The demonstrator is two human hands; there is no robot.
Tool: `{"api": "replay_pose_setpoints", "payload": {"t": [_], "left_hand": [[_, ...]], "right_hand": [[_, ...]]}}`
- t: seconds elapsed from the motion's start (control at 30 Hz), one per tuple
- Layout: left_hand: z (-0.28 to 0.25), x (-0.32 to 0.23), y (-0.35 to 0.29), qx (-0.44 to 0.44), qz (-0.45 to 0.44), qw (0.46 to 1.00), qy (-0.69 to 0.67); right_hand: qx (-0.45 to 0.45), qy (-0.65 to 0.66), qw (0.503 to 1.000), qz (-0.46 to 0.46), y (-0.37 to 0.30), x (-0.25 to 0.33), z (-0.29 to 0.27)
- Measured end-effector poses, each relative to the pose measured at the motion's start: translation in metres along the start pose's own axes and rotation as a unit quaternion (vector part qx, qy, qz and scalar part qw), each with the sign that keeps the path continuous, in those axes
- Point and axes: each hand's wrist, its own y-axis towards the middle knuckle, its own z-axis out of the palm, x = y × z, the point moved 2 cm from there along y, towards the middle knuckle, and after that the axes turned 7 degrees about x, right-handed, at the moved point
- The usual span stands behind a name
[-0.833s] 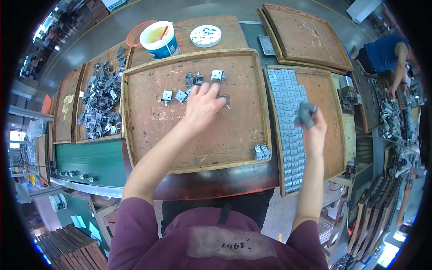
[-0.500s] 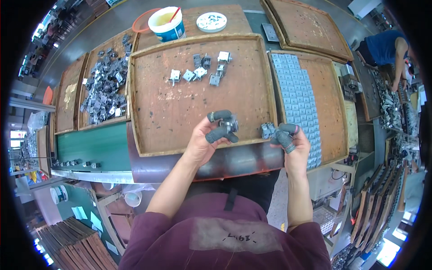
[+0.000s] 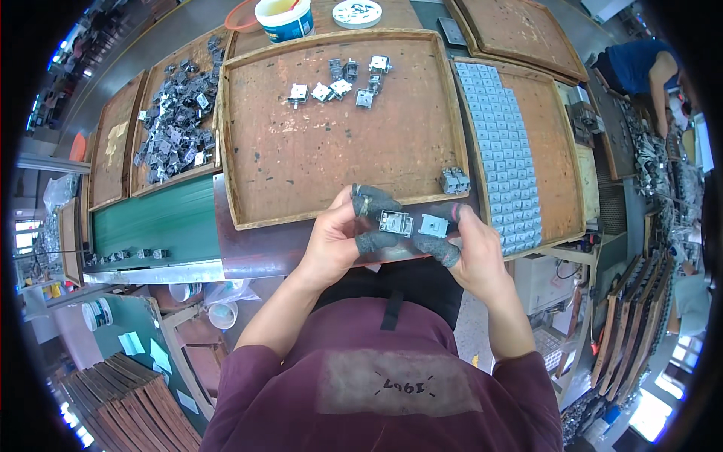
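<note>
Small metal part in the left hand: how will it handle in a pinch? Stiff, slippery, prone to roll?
The small metal part looks like stamped sheet metal, so probably rigid and light. Its boxy, flat-sided shape makes rolling unlikely; similar loose parts sit still on the wooden tray. Shiny faces may be slick: the left hand pinches it with dark covered fingertips, likely aiding grip.

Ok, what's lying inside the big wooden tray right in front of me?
The wooden tray holds a scatter of small metal parts near its far edge and a little cluster by its right rim. My hands hide its near edge.

Dark finger covers hide parts of both small metal parts (image 3: pixel 413 224); their details stay too small to tell.
</note>
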Motion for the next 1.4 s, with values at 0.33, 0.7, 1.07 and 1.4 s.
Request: {"api": "replay_pose_setpoints", "payload": {"t": [0.33, 0.7, 1.07, 1.4], "left_hand": [[0.031, -0.004, 0.000, 0.002, -0.018, 0.999, 0.051], [0.036, 0.023, 0.021, 0.034, 0.024, 0.983, 0.179], [0.035, 0.030, 0.042, 0.015, 0.135, 0.933, 0.334], [0.030, 0.036, 0.070, 0.088, 0.147, 0.908, 0.383]], "right_hand": [[0.004, -0.054, 0.996, -0.066, 0.003, 0.007, -0.002], [0.007, -0.125, 0.990, -0.071, 0.013, -0.010, 0.003], [0.065, 0.029, 0.993, 0.091, 0.021, -0.037, 0.002], [0.195, 0.096, 0.972, 0.083, 0.042, -0.066, -0.010]]}}
